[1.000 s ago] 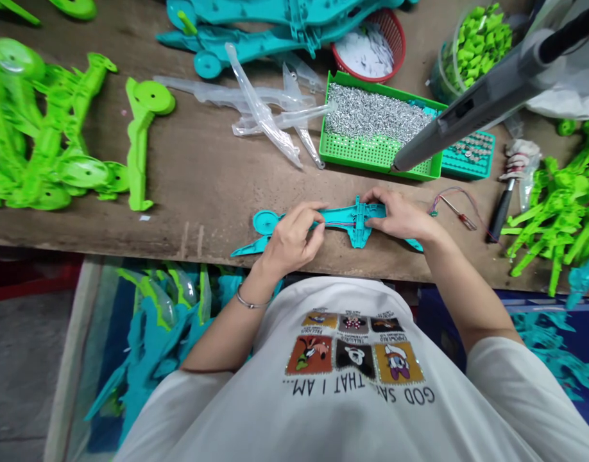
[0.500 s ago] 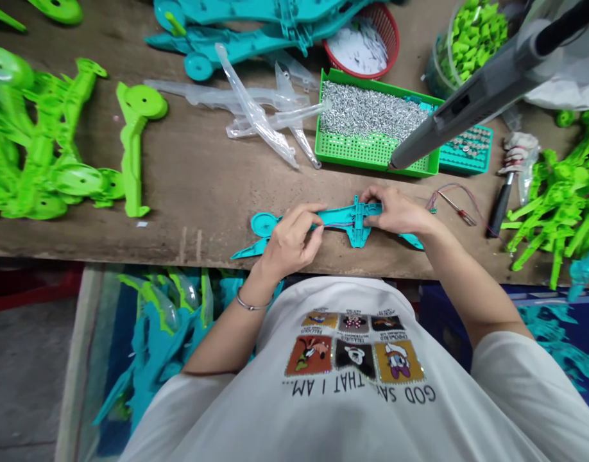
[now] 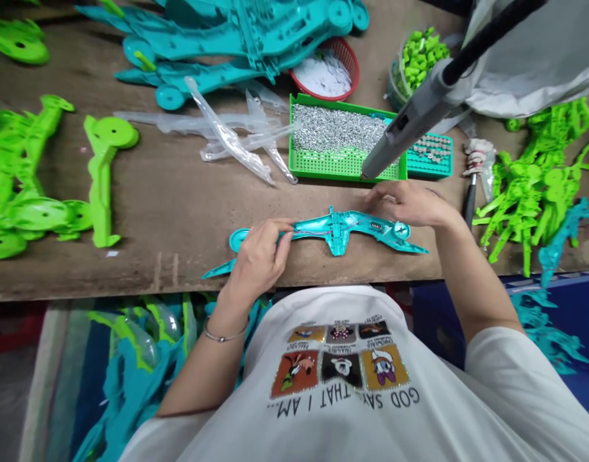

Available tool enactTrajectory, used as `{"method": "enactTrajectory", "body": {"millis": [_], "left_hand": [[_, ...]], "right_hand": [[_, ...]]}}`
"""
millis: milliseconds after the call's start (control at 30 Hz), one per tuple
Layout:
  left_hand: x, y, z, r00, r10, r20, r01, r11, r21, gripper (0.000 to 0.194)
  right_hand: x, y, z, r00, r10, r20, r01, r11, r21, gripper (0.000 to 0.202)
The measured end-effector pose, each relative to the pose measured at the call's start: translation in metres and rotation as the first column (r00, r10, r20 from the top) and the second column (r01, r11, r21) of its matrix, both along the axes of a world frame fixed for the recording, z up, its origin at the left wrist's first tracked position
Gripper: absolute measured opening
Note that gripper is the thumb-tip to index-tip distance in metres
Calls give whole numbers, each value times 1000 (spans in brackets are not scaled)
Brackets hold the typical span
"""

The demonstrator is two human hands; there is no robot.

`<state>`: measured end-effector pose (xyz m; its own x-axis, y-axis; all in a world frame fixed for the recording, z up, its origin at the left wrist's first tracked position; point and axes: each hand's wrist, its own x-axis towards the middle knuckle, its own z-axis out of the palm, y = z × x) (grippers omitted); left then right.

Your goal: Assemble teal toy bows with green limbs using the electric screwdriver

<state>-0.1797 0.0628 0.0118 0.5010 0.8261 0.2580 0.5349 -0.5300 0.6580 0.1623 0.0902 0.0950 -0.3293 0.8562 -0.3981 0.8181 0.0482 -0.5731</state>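
The fingers (image 3: 281,239) of the left hand (image 3: 256,260) were pinched shut on the left arm of a teal plastic toy shell (image 3: 340,228), thumb and forefinger meeting over its upper edge beside the round wheel-like end. A thin bracelet (image 3: 223,335) circled that wrist. The right hand (image 3: 410,204) lay curled over the shell's right part, its fingers bent down onto the plastic near a small round fitting; whether they gripped it or only pressed on it could not be told. The shell lay flat along the near edge of the wooden worktop (image 3: 179,205), open side up, with thin wires running inside it.

Just beyond the right hand stood a green mesh tray (image 3: 323,168) heaped with small silver screws, and touching its right side a smaller teal tray (image 3: 432,157) with little round parts. The grey barrel of a hanging power screwdriver (image 3: 410,125) slanted down over the green tray, its tip close above the right hand. To the right a hand tool with a taped handle (image 3: 473,173) lay beside a heap of bright green plastic parts (image 3: 535,186).

Left of the trays lay clear plastic pieces (image 3: 237,131), and further left more green shells (image 3: 102,173). At the far edge sat a pile of teal shells (image 3: 237,38), a red basket (image 3: 326,67) and a clear tub of green bits (image 3: 417,54).
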Motion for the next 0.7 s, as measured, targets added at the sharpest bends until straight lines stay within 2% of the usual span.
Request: {"method": "enactTrajectory", "body": {"millis": [100, 200, 267, 367, 533, 633, 700], "left_hand": [[-1, 1, -3, 999, 29, 37, -29, 999, -16, 11], [0, 1, -1, 999, 36, 35, -35, 999, -24, 9], [0, 1, 1, 999, 38, 32, -37, 998, -41, 8], [0, 1, 3, 998, 50, 31, -48, 997, -62, 7], [0, 0, 0, 999, 41, 21, -39, 997, -66, 7], [1, 0, -4, 998, 40, 43, -37, 997, -63, 10], [1, -1, -5, 995, 54, 87, -49, 997, -66, 12]], "right_hand": [[22, -17, 10, 989, 82, 123, -95, 990, 105, 46], [24, -32, 9, 980, 66, 189, -102, 977, 187, 26], [15, -39, 5, 990, 67, 123, -93, 971, 221, 19], [-5, -44, -4, 998, 62, -28, -52, 963, 265, 23], [-29, -46, -19, 998, 42, -50, -30, 973, 228, 23], [-35, -43, -20, 999, 15, -31, -9, 983, 184, 41], [-40, -41, -21, 1000, -3, -14, 6, 988, 155, 44]]}}
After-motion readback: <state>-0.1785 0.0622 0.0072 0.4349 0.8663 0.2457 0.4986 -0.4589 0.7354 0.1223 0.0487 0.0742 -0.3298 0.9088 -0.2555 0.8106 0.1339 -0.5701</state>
